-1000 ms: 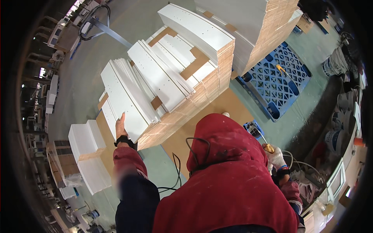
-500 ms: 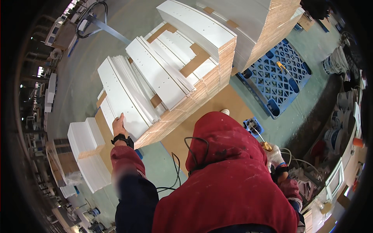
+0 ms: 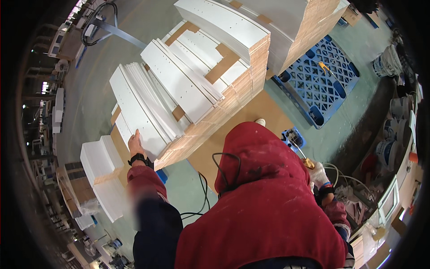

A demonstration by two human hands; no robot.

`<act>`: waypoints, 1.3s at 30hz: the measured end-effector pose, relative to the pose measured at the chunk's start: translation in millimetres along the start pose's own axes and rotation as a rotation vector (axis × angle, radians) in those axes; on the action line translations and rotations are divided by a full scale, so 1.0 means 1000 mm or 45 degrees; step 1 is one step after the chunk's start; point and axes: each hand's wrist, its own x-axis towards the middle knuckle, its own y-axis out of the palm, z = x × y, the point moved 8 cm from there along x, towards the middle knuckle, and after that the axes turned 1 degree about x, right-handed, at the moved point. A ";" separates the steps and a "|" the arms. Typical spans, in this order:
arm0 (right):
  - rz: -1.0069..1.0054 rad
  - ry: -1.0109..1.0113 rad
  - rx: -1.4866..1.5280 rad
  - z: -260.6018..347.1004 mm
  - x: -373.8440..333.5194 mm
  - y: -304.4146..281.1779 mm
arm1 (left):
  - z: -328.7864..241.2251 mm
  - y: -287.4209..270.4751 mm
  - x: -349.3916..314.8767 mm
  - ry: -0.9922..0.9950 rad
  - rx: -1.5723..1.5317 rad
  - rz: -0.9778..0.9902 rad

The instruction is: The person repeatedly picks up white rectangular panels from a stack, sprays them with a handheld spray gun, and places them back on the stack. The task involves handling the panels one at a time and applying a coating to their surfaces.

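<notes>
My left hand (image 3: 135,144), bare with a black band at the wrist, rests fingers outstretched on the near end of a long white panel (image 3: 132,110). That panel lies on a stack of white panels with pale brown cut edges. On the right, my right hand (image 3: 318,175), in a white glove, is closed around a tool with a yellowish handle (image 3: 308,163). Its thin metal shaft points at a small blue object (image 3: 293,138) on the floor, whose kind I cannot make out. Red cloth with a hood (image 3: 257,166) covers the lower middle of the view.
Cardboard strips (image 3: 223,67) lie between the panels. Behind them rises a taller stack (image 3: 286,40). A blue plastic pallet (image 3: 322,80) bears another yellow-handled tool (image 3: 323,67). Smaller white pieces (image 3: 102,157) stand at left, black cables (image 3: 204,193) below, buckets (image 3: 386,152) at right.
The whole view has shifted slightly. My left hand stays on the white panel, and my right hand still grips the tool, with little movement.
</notes>
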 end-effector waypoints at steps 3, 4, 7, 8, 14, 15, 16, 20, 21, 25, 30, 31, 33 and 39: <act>0.011 -0.087 -0.371 0.038 -0.021 0.010 | 0.011 -0.008 0.009 -0.013 -0.069 0.142; 0.029 -0.082 -0.341 0.046 -0.024 0.015 | 0.015 -0.008 0.012 0.006 -0.230 0.241; 0.051 -0.054 -0.076 0.016 -0.011 0.002 | 0.002 -0.019 0.006 0.046 0.014 0.129; 0.051 -0.052 -0.051 0.012 -0.008 -0.001 | -0.009 -0.029 -0.003 0.058 0.214 0.010; 0.048 -0.116 -0.111 -0.010 0.007 -0.008 | -0.121 0.033 -0.081 0.325 0.049 0.323; 0.042 -0.133 -0.140 -0.014 0.010 -0.010 | -0.154 0.078 -0.121 0.366 -0.026 0.482; 0.028 -0.143 -0.226 -0.006 0.006 -0.005 | -0.171 0.120 -0.147 0.358 -0.167 0.739; -0.027 -0.158 -0.388 0.023 -0.008 0.007 | -0.190 0.294 -0.196 0.114 -0.329 1.211; -0.044 -0.186 -0.409 0.025 -0.009 0.006 | -0.193 0.333 -0.196 0.016 -0.340 1.232; -0.101 -0.184 -0.240 -0.001 -0.004 -0.013 | -0.205 0.452 -0.159 -0.011 -0.176 1.085; -0.264 -0.148 -0.321 0.026 -0.040 -0.003 | -0.191 0.507 -0.103 -0.075 -0.100 0.653; -0.297 -0.114 -0.298 0.023 -0.045 -0.005 | -0.183 0.511 -0.101 -0.068 -0.049 0.680; -0.351 -0.055 -0.245 0.027 -0.057 0.002 | -0.183 0.515 -0.108 -0.029 -0.139 0.804; -0.244 -0.075 -0.095 0.013 -0.034 0.011 | -0.195 0.503 -0.106 -0.032 -0.288 0.912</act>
